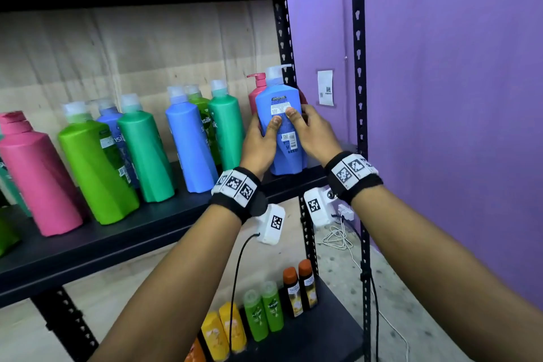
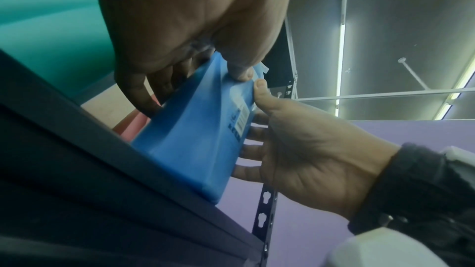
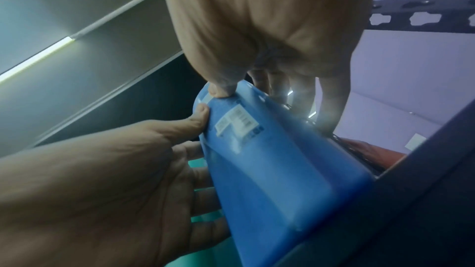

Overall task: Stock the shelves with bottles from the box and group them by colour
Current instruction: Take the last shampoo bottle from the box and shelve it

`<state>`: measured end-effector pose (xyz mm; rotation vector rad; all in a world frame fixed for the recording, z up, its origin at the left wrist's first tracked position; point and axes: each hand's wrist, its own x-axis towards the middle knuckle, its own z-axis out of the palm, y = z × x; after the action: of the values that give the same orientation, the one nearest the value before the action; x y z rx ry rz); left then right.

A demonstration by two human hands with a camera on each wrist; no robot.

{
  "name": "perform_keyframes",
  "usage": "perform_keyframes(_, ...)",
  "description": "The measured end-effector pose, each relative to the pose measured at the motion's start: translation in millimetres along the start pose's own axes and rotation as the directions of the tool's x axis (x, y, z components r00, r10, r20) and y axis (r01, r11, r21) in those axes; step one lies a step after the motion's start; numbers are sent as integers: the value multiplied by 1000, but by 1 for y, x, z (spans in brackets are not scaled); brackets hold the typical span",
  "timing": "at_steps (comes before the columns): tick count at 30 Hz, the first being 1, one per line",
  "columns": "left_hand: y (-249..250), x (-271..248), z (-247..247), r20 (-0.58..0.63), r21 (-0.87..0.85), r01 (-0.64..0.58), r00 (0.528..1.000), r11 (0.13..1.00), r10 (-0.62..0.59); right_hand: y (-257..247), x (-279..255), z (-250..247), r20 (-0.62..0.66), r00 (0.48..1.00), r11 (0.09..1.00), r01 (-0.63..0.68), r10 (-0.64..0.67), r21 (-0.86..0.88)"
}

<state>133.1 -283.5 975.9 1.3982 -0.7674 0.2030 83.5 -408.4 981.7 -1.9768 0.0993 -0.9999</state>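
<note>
A blue pump bottle [image 1: 279,100] with a white pump stands upright at the right end of the black shelf [image 1: 152,223], its back label facing me. My left hand [image 1: 262,138] grips its left side and my right hand [image 1: 313,131] grips its right side, both thumbs pressed on the label. From the left wrist the blue bottle [image 2: 195,139] has its base at the shelf's front edge, between the left hand [image 2: 180,27] and right hand [image 2: 308,149]. The right wrist view shows the same bottle [image 3: 270,170] held by the right hand [image 3: 270,27] and left hand [image 3: 102,180].
A pink pump bottle [image 1: 256,88] stands just behind. To the left stand a teal bottle [image 1: 224,123], a blue bottle [image 1: 191,141], lime bottles [image 1: 97,170] and a pink bottle [image 1: 38,176]. The black upright post [image 1: 360,97] and purple wall [image 1: 455,97] are close on the right. Small bottles [image 1: 264,308] fill the lower shelf.
</note>
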Motion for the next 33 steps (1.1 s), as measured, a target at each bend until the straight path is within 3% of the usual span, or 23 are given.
perform_keyframes(8,-11,34,7,-16,85,100,995,991,-99,6,31,3,85,996,996,2,6,-93)
perform_keyframes(16,-16,55,9,-19,149,216,976,965,-215,2,48,5,190,977,991,-73,95,-116)
perform_keyframes(23,-18,53,8,-70,272,181,983,945,-169,2,46,12,160,978,986,-117,135,-120)
perform_keyframes(29,-18,40,9,-89,346,149,988,927,-125,17,36,11,151,987,969,-18,57,-248)
perform_keyframes(33,-16,25,2,-70,502,150,989,852,-132,22,18,5,200,980,947,63,1,-314)
